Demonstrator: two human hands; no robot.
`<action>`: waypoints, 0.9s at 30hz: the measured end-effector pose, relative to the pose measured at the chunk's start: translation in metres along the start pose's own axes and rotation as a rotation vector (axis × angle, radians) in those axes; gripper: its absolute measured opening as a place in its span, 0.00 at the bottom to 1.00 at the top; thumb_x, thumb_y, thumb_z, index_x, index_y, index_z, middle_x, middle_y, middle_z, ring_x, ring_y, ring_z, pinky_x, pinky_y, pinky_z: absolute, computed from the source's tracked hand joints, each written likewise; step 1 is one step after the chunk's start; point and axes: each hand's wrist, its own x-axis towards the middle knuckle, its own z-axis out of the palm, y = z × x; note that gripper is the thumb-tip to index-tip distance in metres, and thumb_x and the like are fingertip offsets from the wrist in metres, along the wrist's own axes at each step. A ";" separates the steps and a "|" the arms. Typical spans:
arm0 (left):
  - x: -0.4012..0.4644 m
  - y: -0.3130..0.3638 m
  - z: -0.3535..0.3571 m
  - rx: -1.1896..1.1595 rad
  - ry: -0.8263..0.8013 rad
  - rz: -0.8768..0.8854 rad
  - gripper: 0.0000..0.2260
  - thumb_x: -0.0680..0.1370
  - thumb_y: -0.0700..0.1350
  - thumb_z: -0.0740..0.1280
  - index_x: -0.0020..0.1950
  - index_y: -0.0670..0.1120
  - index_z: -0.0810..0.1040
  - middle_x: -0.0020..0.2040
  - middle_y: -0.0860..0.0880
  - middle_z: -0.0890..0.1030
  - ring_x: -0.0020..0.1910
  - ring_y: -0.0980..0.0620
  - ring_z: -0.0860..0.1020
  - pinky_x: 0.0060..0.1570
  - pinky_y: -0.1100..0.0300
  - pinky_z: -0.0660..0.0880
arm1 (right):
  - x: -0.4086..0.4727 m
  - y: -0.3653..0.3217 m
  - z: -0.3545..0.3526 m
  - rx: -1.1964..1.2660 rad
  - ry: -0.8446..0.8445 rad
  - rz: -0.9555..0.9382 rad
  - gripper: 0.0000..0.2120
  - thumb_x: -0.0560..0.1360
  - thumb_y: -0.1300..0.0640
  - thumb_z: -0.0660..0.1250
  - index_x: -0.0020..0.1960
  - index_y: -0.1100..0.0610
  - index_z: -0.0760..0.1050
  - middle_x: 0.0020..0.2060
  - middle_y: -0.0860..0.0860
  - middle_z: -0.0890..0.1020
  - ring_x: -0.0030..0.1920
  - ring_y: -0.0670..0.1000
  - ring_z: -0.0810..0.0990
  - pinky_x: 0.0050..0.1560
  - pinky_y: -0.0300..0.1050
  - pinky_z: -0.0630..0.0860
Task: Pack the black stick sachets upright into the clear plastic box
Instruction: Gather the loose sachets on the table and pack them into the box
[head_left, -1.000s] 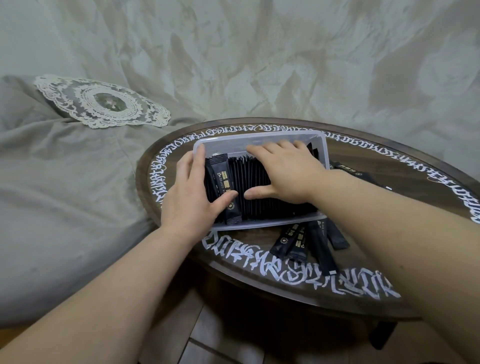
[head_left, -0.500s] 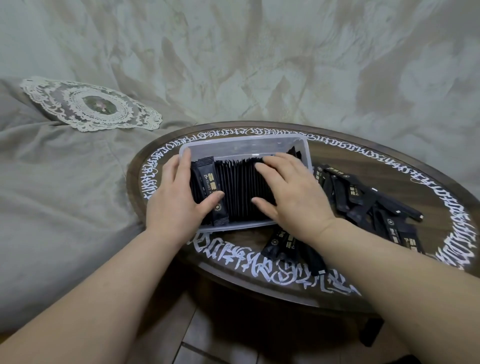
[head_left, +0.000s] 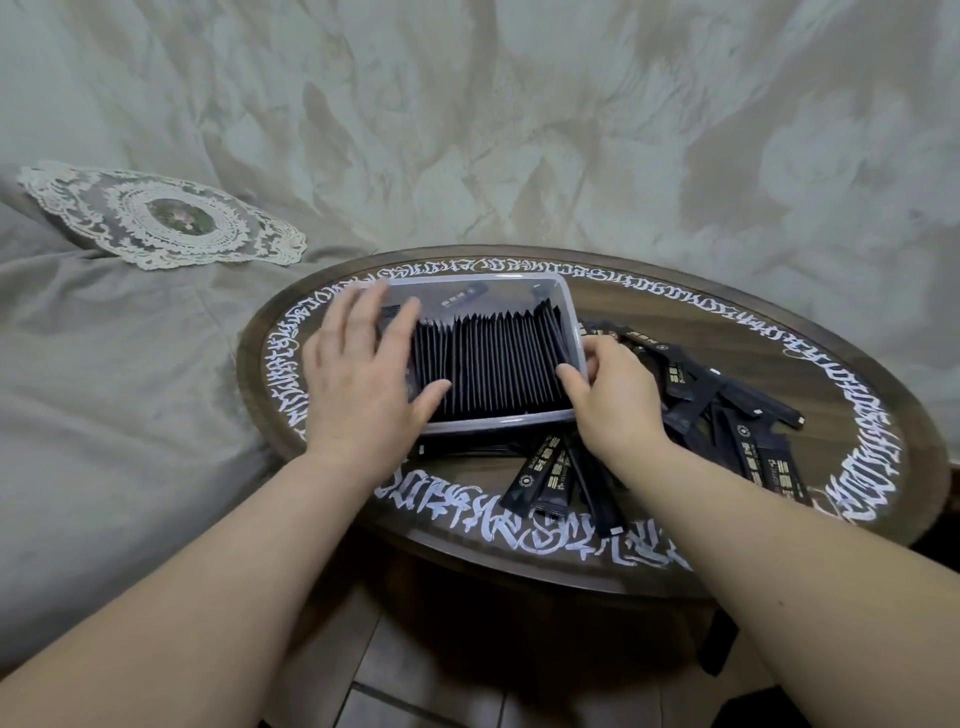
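The clear plastic box (head_left: 470, 287) sits on the round table, holding a tight row of black stick sachets (head_left: 493, 364) standing on edge. My left hand (head_left: 358, 384) lies over the box's left end with its fingers spread and straight, and its thumb rests on the sachet row. My right hand (head_left: 618, 402) is at the box's right end. Its thumb is inside against the last sachets, and its curled fingers are outside the wall. Several loose sachets (head_left: 727, 415) lie flat to the right, with more sachets (head_left: 543, 473) in front of the box.
The dark round table (head_left: 779, 332) has a band of white script around its rim. A grey cushion with a lace doily (head_left: 161, 218) lies to the left. A pale marbled wall stands behind, and tiled floor (head_left: 415, 691) shows below the table's near edge.
My right hand has slid off the top of the sachet row to the box's right end. My left hand has opened out and now covers the left end.
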 end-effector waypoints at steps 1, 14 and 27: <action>0.002 0.007 0.001 -0.007 0.013 0.061 0.29 0.70 0.55 0.72 0.68 0.44 0.73 0.71 0.41 0.68 0.71 0.42 0.60 0.65 0.42 0.62 | -0.002 0.002 -0.001 0.019 -0.012 -0.013 0.12 0.78 0.52 0.64 0.59 0.54 0.72 0.42 0.49 0.74 0.45 0.50 0.72 0.44 0.44 0.66; 0.004 0.054 0.016 0.006 -0.211 0.220 0.26 0.73 0.54 0.69 0.70 0.50 0.71 0.73 0.46 0.68 0.75 0.40 0.58 0.68 0.35 0.56 | -0.003 0.009 -0.006 0.312 -0.171 0.051 0.06 0.78 0.53 0.64 0.49 0.55 0.70 0.33 0.47 0.72 0.36 0.49 0.72 0.40 0.46 0.68; 0.057 0.075 0.026 0.007 -0.333 0.147 0.25 0.79 0.57 0.62 0.74 0.48 0.65 0.70 0.50 0.71 0.68 0.47 0.69 0.62 0.50 0.65 | -0.008 0.011 -0.013 0.371 -0.329 -0.046 0.07 0.77 0.53 0.65 0.50 0.55 0.68 0.35 0.47 0.72 0.37 0.47 0.70 0.42 0.46 0.70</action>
